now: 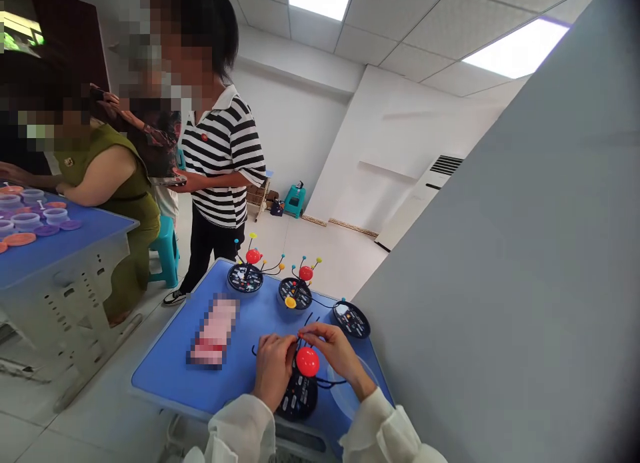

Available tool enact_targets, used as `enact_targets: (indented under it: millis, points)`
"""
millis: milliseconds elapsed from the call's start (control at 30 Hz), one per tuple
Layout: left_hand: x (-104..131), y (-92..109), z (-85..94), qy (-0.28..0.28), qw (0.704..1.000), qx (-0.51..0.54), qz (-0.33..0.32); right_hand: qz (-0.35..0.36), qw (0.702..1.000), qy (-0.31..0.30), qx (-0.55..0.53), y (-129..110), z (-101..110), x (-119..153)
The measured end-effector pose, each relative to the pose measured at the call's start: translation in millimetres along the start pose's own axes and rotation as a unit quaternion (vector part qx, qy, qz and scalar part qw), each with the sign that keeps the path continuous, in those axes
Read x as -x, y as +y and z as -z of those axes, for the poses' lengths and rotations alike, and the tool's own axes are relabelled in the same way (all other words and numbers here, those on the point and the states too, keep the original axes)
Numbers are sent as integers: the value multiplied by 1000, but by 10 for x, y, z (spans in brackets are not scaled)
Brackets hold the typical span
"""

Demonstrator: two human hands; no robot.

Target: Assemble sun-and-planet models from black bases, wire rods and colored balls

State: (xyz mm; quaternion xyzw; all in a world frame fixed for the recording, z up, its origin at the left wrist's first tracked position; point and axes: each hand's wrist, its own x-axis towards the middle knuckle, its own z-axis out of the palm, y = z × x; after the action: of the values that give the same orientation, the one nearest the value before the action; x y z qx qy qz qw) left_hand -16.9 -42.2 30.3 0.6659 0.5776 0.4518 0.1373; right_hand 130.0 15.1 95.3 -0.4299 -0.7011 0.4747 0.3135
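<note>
In front of me is a solar system model with a red ball (307,361), black wire arms and a round black printed base (299,397). My left hand (274,366) is closed with its fingertips on one of the thin black wires, just beside the red ball. The fingers of my right hand (333,346) pinch a tiny orange-red bead (301,334) close to my left fingertips. Whether the bead is on the wire I cannot tell. A clear plastic bowl (354,383) lies partly beneath my right wrist.
Two similar models, one left (245,277) and one middle (295,293), stand on the blue table (165,364), with another black disc (351,319) at right. A pink blurred item (215,333) lies left. A person in stripes (220,156) stands beyond; a grey wall (500,283) borders the right.
</note>
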Motion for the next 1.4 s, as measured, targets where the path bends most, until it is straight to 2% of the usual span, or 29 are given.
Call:
enact_targets:
  millis: [233,433,633,767,867,967,1067,1167,1300,1400]
  points:
    - [-9,10,4,2,1000,6,5,38,997,-3,70,33,-7,3]
    - [-14,21,3,0,1000,12,8,80,984,-7,157,-66,-4,12]
    - [-27,17,8,-4,1000,16,11,129,952,-30,275,-257,27,7]
    - [-27,10,3,-3,1000,10,12,161,923,-75,341,-356,32,-25]
    - [-28,-4,-8,1,1000,3,10,183,902,-105,376,-389,15,-49]
    - [-32,-32,-28,5,1000,-1,2,187,895,-106,391,-405,46,-58]
    - [-30,-66,-52,10,1000,-3,-7,161,900,-75,398,-417,230,-28]
    - [-18,-97,-75,17,1000,-5,-13,93,902,9,422,-386,558,104]
    - [6,-124,-103,28,999,-7,-18,16,876,66,477,-187,907,468]
    - [30,-130,-112,37,999,-8,-17,-29,849,74,523,34,929,723]
